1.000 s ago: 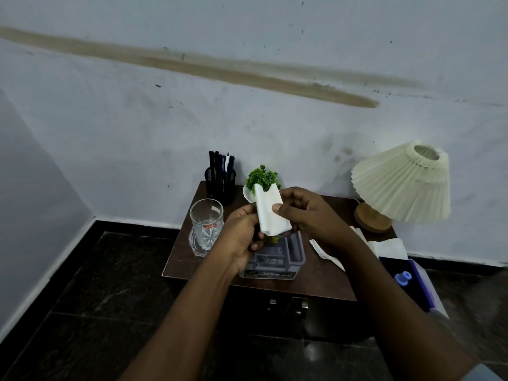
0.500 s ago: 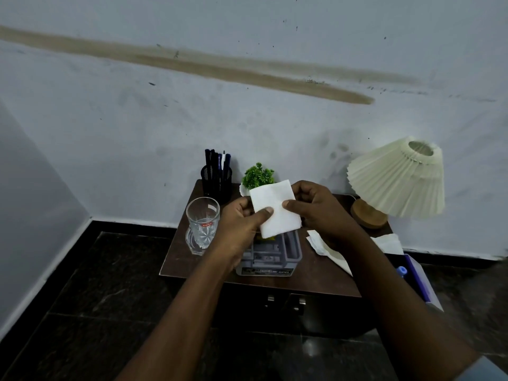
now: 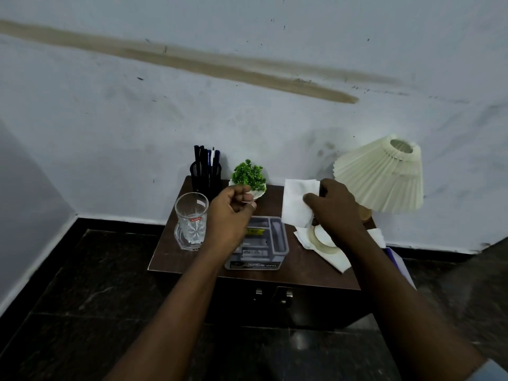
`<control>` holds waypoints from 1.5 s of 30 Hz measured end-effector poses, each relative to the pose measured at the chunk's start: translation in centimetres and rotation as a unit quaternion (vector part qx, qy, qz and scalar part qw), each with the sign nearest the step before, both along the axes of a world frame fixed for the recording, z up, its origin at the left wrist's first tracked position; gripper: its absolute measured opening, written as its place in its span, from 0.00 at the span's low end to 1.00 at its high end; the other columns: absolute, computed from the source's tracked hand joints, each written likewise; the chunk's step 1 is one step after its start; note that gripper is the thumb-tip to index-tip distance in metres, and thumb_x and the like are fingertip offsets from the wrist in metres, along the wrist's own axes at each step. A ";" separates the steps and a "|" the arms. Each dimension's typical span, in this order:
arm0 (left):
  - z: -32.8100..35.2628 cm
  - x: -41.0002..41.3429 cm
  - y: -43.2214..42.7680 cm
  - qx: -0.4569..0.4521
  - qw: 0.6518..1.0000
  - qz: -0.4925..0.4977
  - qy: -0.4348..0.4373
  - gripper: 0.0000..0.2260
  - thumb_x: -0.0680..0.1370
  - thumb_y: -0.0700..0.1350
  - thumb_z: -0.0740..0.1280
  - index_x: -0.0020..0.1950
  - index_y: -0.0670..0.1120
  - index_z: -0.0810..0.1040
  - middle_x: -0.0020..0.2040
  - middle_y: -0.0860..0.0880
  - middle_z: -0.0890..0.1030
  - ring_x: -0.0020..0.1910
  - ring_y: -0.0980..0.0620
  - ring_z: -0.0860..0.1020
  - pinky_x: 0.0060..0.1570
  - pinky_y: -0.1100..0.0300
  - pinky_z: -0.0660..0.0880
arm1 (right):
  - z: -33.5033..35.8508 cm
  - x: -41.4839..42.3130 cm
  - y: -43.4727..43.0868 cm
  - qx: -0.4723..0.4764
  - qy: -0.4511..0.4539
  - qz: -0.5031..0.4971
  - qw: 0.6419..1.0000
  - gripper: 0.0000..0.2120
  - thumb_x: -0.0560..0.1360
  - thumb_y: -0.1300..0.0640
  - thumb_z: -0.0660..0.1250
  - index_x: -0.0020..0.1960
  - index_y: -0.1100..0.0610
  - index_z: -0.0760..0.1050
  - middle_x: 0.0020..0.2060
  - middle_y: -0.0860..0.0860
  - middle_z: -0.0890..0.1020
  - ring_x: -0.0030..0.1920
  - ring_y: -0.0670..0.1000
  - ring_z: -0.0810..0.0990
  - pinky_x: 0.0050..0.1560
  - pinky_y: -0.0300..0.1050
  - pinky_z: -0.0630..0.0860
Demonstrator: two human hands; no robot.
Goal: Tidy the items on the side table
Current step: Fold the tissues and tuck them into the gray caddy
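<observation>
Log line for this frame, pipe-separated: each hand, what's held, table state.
left hand: curled, empty, over organizer tray | right hand: pinches folded tissue | side table: tape roll on loose tissues, not yet sorted

Tape roll (image 3: pixel 321 240), perhaps, half behind right hand (image 3: pixel 336 213).
</observation>
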State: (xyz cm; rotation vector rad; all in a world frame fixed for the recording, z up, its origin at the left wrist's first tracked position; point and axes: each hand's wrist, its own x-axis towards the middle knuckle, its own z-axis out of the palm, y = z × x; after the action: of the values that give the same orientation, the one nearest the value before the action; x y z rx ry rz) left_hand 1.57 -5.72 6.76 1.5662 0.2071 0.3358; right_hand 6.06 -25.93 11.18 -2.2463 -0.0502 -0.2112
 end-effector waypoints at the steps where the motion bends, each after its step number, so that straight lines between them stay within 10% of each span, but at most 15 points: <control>1: 0.0 0.0 -0.1 -0.001 1.000 -0.005 0.005 0.13 0.78 0.33 0.72 0.60 0.45 0.80 0.48 0.47 0.84 0.48 0.56 0.82 0.52 0.64 0.80 | -0.2 -0.2 0.0 -0.011 0.004 -0.002 1.000 0.06 0.73 0.58 0.68 0.40 0.59 0.75 0.33 0.52 0.79 0.34 0.51 0.79 0.30 0.51 0.75; 6: 0.1 -0.2 -1.0 -0.054 0.996 -0.050 0.051 0.10 0.80 0.32 0.68 0.52 0.47 0.81 0.49 0.41 0.86 0.44 0.48 0.84 0.44 0.58 0.84 | -1.6 -1.2 1.4 -0.065 0.001 -0.005 0.998 0.10 0.73 0.59 0.67 0.36 0.53 0.68 0.31 0.46 0.73 0.33 0.46 0.72 0.31 0.43 0.61; 16: 0.0 0.0 -2.5 -0.199 0.963 -0.098 0.155 0.10 0.83 0.41 0.67 0.62 0.39 0.80 0.56 0.36 0.84 0.51 0.44 0.83 0.58 0.49 0.81 | -3.1 -1.4 2.4 -0.041 0.090 0.027 0.995 0.09 0.72 0.56 0.70 0.45 0.62 0.75 0.39 0.57 0.82 0.39 0.60 0.84 0.39 0.58 0.82; 29: 0.2 -0.1 -3.7 -0.262 0.938 -0.140 0.179 0.19 0.81 0.55 0.68 0.66 0.44 0.78 0.60 0.42 0.85 0.56 0.41 0.82 0.57 0.44 0.79 | -2.9 -1.9 2.1 -0.142 0.033 0.096 0.985 0.05 0.75 0.56 0.68 0.42 0.55 0.76 0.30 0.43 0.76 0.32 0.38 0.73 0.30 0.33 0.59; 36: 0.8 0.0 -3.9 -0.267 0.940 -0.115 0.181 0.20 0.82 0.57 0.66 0.68 0.45 0.78 0.65 0.40 0.81 0.55 0.44 0.77 0.54 0.49 0.76 | -3.7 -2.0 2.3 -0.161 0.045 0.095 0.981 0.06 0.76 0.57 0.69 0.48 0.60 0.77 0.41 0.52 0.81 0.43 0.53 0.78 0.39 0.45 0.64; 40: 0.7 0.4 -3.6 -0.268 0.942 -0.091 0.179 0.19 0.84 0.54 0.65 0.68 0.43 0.77 0.65 0.38 0.81 0.62 0.41 0.80 0.65 0.43 0.77 | -4.2 -2.1 2.4 -0.142 0.054 0.098 0.983 0.09 0.75 0.54 0.71 0.44 0.60 0.76 0.37 0.51 0.79 0.38 0.50 0.75 0.37 0.45 0.63; 45: 0.5 0.3 -3.6 -0.264 0.944 -0.081 0.180 0.19 0.83 0.53 0.66 0.68 0.42 0.77 0.64 0.39 0.82 0.57 0.41 0.82 0.54 0.49 0.80 | -3.7 -1.7 2.2 -0.163 0.136 0.153 0.965 0.15 0.72 0.53 0.73 0.34 0.55 0.69 0.29 0.48 0.73 0.33 0.50 0.73 0.32 0.44 0.65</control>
State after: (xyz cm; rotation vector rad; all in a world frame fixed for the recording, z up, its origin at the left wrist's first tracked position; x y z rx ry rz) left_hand 1.92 -9.29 7.23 1.0879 0.4120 -0.1369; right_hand 4.33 -23.75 7.46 -2.5350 -0.3028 0.2932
